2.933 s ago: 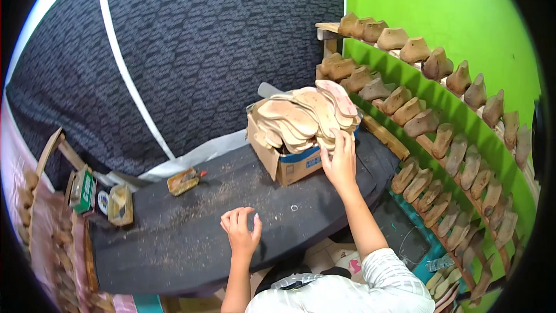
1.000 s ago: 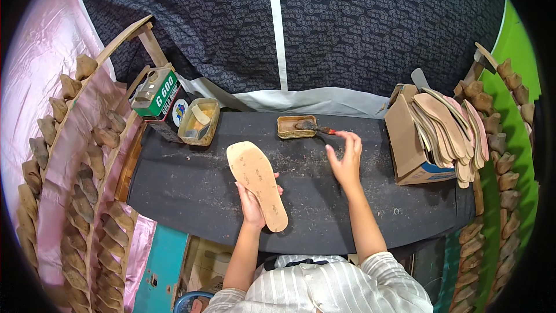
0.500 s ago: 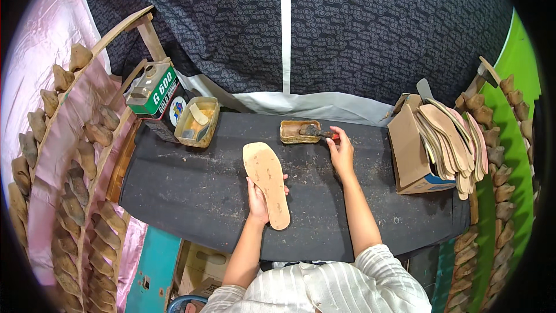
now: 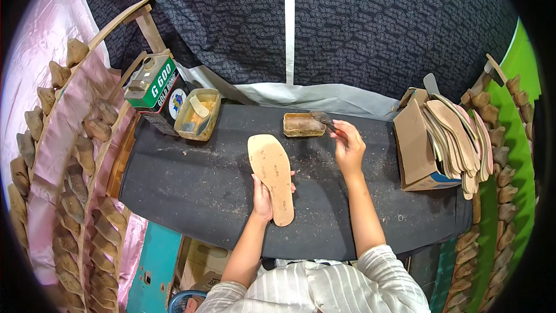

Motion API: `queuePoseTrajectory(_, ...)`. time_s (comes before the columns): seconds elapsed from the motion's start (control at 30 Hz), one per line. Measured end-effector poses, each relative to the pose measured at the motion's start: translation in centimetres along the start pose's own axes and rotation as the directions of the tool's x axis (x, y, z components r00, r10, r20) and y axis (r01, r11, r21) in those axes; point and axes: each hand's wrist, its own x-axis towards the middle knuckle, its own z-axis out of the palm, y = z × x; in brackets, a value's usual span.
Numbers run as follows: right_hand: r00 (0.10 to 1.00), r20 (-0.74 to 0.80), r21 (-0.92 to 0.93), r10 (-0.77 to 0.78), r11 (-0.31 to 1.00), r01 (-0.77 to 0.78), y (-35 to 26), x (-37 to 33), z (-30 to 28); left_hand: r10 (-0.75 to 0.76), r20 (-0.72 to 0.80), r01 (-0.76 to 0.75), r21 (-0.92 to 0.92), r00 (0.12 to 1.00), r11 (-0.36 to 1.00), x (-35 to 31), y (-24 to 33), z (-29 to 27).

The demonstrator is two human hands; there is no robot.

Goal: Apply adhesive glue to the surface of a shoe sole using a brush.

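Note:
A tan insole lies in my left hand, thumb on its near left edge and fingertips showing past its right edge. Its broad toe end points away from me. My right hand is closed on the handle of a brush with dark, clumped bristles. The brush head is over the right end of a small rectangular tray with brownish residue. Whether the bristles touch the tray's rim, I cannot tell.
At the back left stand a green and black metal can and a yellowish tub with a spatula-like piece inside. A cardboard box packed with insoles is on the right. Racks of wooden shoe lasts flank the dark table.
The brush has risen from inside the tray to its right end, its handle tilted more toward me. The insole stays in my left hand; the whole view has shifted slightly.

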Motion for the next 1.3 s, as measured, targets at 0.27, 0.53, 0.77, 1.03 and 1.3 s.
queuePoseTrajectory(0.27, 0.976, 0.083, 0.155, -0.2, 0.97, 0.185, -8.1, -2.0, 0.9, -0.017, 0.003, 0.017, -0.019, 1.0, 1.0, -0.8, -0.3, -0.2)
queuePoseTrajectory(0.53, 0.947, 0.179, 0.184, -0.267, 0.955, 0.234, -8.7, -3.9, 3.0, 0.016, -0.091, -0.01, 0.067, 0.996, 0.998, -1.6, -0.1, 1.0)
queuePoseTrajectory(0.77, 0.931, 0.114, 0.245, -0.347, 0.918, 0.312, -9.0, -3.4, 1.8, -0.007, 0.016, 0.008, -0.073, 1.0, 0.997, -1.6, -0.3, 0.1)
queuePoseTrajectory(1.03, 0.86, 0.236, 0.291, -0.453, 0.877, 0.382, -8.7, -3.6, 2.1, 0.129, 0.49, 0.077, -0.379, 0.862, 0.922, -1.0, -0.6, -1.3)
queuePoseTrajectory(1.3, 0.908, 0.153, 0.227, -0.391, 0.908, 0.352, -8.9, -3.3, 2.5, 0.097, 0.388, -0.008, -0.225, 0.916, 0.974, -1.1, -0.8, -1.3)
